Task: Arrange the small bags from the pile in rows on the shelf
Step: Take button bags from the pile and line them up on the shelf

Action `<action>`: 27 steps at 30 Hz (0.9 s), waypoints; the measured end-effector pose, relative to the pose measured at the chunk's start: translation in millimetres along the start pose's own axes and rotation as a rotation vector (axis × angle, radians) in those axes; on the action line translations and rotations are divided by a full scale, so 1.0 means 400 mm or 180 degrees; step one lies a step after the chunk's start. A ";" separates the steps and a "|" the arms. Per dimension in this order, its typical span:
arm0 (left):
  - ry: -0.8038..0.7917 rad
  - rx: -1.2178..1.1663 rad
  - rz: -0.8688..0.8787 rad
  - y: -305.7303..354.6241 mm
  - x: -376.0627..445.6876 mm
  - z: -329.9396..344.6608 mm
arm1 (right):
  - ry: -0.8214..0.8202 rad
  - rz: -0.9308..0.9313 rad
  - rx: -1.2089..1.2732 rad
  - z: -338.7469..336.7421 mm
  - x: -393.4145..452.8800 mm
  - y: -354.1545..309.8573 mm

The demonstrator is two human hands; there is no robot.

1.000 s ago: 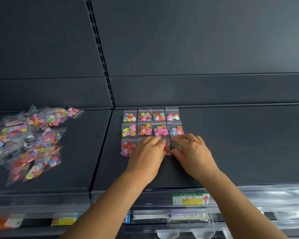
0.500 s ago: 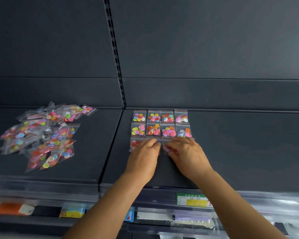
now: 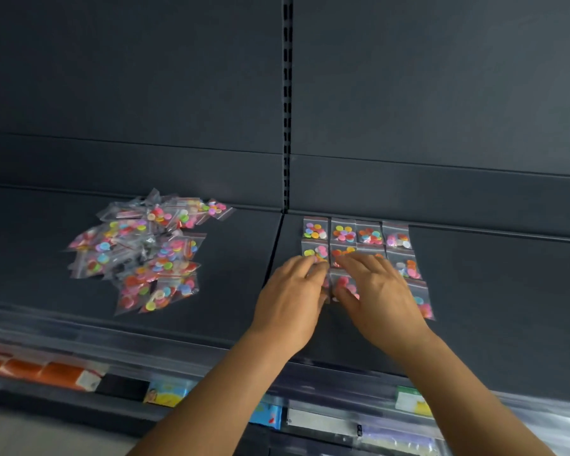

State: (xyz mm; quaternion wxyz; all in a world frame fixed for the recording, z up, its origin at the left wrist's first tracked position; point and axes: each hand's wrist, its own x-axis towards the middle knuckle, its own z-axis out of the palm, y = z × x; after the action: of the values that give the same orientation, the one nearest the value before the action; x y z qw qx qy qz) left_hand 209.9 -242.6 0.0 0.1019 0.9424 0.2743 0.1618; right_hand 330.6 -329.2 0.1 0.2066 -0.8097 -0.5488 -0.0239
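Right now both hands, left hand [image 3: 288,299] and right hand [image 3: 377,296], lie with relaxed straight fingers on the clear small bags of coloured discs [image 3: 356,240] set in rows on the dark grey shelf [image 3: 494,291], the loose pile [image 3: 145,251] well apart leftward.

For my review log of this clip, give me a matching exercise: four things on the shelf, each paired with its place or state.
Things:
1. pile of bags
2. back row of bags
3. left hand
4. slotted upright

Places or states:
a. on the back wall, between two panels
b. four side by side, nearest the back wall
c. loose heap on the left shelf panel
d. resting on bags in the grid, beside the right hand

Pairs: 1-c, 2-b, 3-d, 4-a
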 end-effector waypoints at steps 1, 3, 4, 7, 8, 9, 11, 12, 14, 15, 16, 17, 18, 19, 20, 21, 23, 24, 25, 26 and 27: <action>0.0013 0.0056 -0.0052 -0.027 -0.011 -0.022 | -0.0025 -0.0033 0.0012 0.004 0.010 -0.030; 0.0032 0.0151 -0.0179 -0.087 -0.038 -0.063 | -0.0074 -0.0125 0.0090 0.018 0.032 -0.097; 0.0055 0.0183 -0.0232 -0.119 -0.051 -0.080 | -0.0082 -0.0184 0.0141 0.025 0.043 -0.130; 0.0139 0.0250 -0.0379 -0.214 -0.091 -0.124 | -0.0100 -0.0345 0.0252 0.058 0.076 -0.224; 0.0144 0.0263 -0.0443 -0.246 -0.103 -0.135 | -0.0126 -0.0378 0.0262 0.071 0.086 -0.252; 0.0139 0.0269 -0.0514 -0.277 -0.114 -0.144 | -0.0156 -0.0403 0.0276 0.086 0.096 -0.278; 0.0119 0.0282 -0.0636 -0.336 -0.134 -0.157 | -0.0203 -0.0430 0.0349 0.117 0.114 -0.324; 0.0095 0.0280 -0.0681 -0.364 -0.142 -0.162 | -0.0237 -0.0428 0.0396 0.134 0.122 -0.345; 0.0032 0.0257 -0.0768 -0.414 -0.158 -0.167 | -0.0350 -0.0414 0.0468 0.166 0.135 -0.383; -0.0002 0.0257 -0.0819 -0.436 -0.165 -0.168 | -0.0423 -0.0405 0.0487 0.182 0.141 -0.400; -0.0032 0.0272 -0.0869 -0.458 -0.172 -0.169 | -0.0494 -0.0398 0.0497 0.197 0.145 -0.416; -0.0058 0.0289 -0.0915 -0.480 -0.178 -0.168 | -0.0559 -0.0399 0.0501 0.211 0.149 -0.430; -0.0082 0.0290 -0.0951 -0.499 -0.184 -0.166 | -0.0619 -0.0400 0.0507 0.223 0.152 -0.442; -0.0103 0.0275 -0.0959 -0.515 -0.190 -0.164 | -0.0685 -0.0395 0.0507 0.235 0.154 -0.453; -0.0120 0.0260 -0.0925 -0.529 -0.195 -0.162 | -0.0754 -0.0373 0.0498 0.246 0.155 -0.461; -0.0131 0.0238 -0.0860 -0.539 -0.199 -0.161 | -0.0816 -0.0330 0.0479 0.254 0.156 -0.468; -0.0119 0.0055 -0.0729 -0.552 -0.205 -0.159 | -0.0860 -0.0184 0.0441 0.263 0.156 -0.474; -0.0092 -0.0100 -0.0693 -0.556 -0.207 -0.160 | -0.0850 -0.0104 0.0429 0.264 0.157 -0.474; -0.0055 -0.0256 -0.0684 -0.559 -0.207 -0.162 | -0.0828 -0.0037 0.0414 0.264 0.158 -0.472; 0.0007 -0.0366 -0.0703 -0.562 -0.207 -0.165 | -0.0809 0.0022 0.0399 0.262 0.160 -0.469; 0.0076 -0.0407 -0.0752 -0.567 -0.207 -0.168 | -0.0787 0.0071 0.0401 0.259 0.162 -0.467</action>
State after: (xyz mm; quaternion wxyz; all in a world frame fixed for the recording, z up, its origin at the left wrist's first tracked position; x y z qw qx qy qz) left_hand 9.9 -93.3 -22.1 0.1769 0.8931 0.3737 0.1770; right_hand 169.0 -176.6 -19.8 0.1880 -0.7980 -0.5614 0.1129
